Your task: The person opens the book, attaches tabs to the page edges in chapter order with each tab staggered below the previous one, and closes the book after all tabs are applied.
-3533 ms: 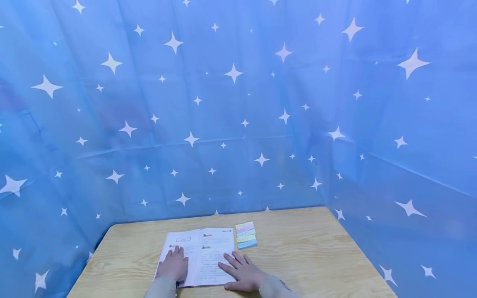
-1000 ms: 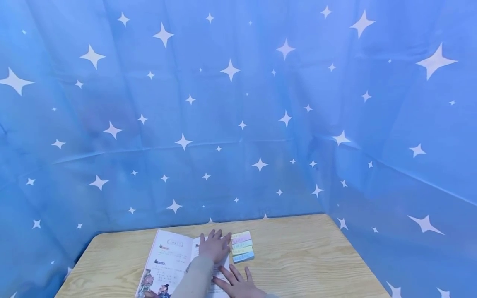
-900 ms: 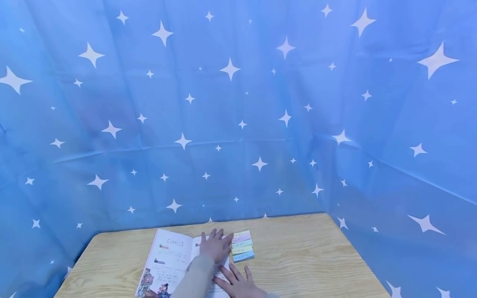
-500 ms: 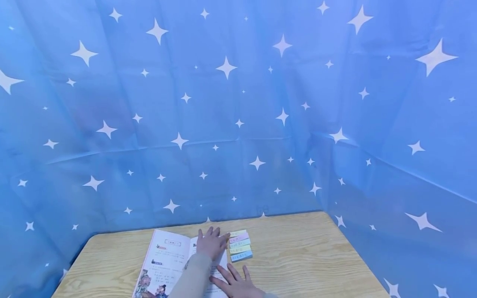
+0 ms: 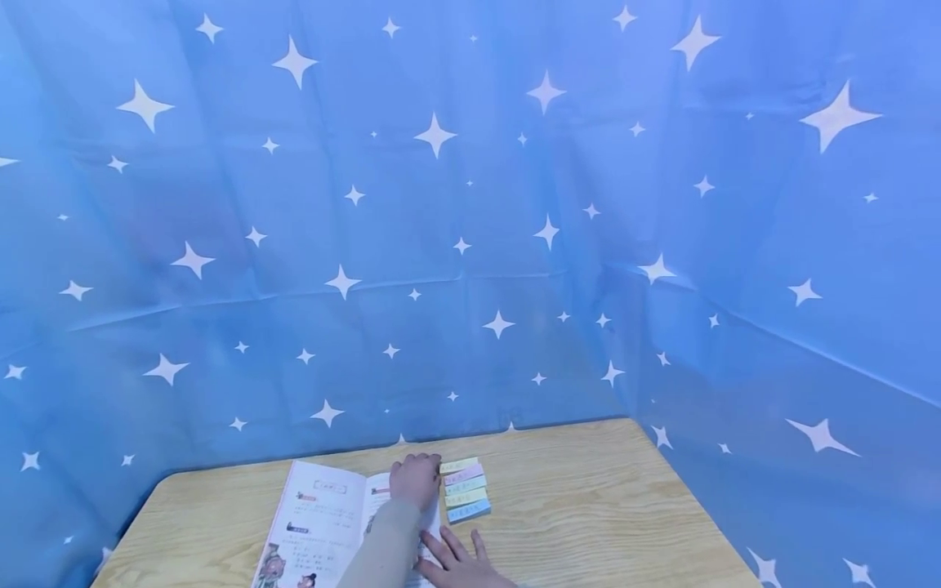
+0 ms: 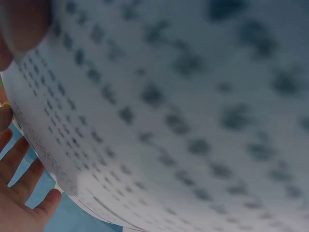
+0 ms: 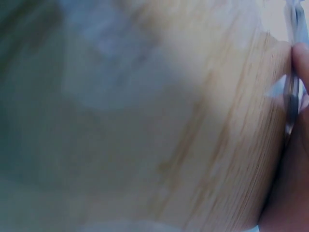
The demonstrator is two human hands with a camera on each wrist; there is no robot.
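An open book (image 5: 316, 518) with printed text and cartoon figures lies on the table. My left hand (image 5: 416, 483) reaches across its right page to the upper right edge, fingers bunched beside a row of sticky notes (image 5: 466, 492); I cannot tell whether they pinch a note or the page. In the left wrist view, the printed page (image 6: 135, 125) fills most of the frame. My right hand (image 5: 461, 563) rests with spread fingers at the lower right page edge. Right of that wrist view, part of the right hand (image 7: 292, 188) shows beside the book's edge.
The sticky notes are yellow, pink, pale green, yellow and blue, overlapping, with handwriting. They lie close to the book's right edge on the wooden table (image 5: 581, 506). A blue star-patterned curtain (image 5: 456, 310) hangs behind and along the sides.
My left hand has left the left page and crossed to the upper right page edge; its spread fingers have just drawn together. My right hand stays by the lower right edge.
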